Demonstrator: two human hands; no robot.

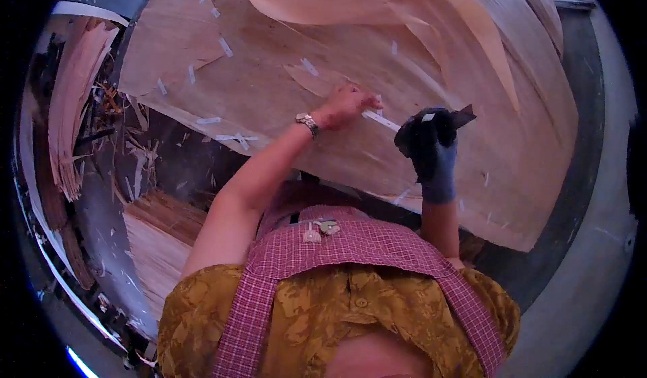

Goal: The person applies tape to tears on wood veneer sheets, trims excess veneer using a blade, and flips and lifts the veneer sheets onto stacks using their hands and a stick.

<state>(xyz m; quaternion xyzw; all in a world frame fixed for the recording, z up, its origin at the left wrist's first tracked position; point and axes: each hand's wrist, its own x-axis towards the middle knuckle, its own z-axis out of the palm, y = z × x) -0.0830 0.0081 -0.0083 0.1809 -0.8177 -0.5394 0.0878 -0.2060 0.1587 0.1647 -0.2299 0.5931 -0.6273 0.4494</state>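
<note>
A large thin sheet of wood veneer spreads out in front of me, with several short white tape pieces stuck on it. My left hand, bare and with a watch at the wrist, pinches the end of a white tape strip over the sheet. The strip runs towards my right hand, which wears a dark glove. That hand is closed around a flat dark blade-like tool, its pointed end sticking out to the right. The glove hides the rest of the tool.
Loose curled veneer lies across the far part of the sheet. Broken veneer strips and scraps are at the left, with another veneer piece at the lower left. A dark table edge shows at the right.
</note>
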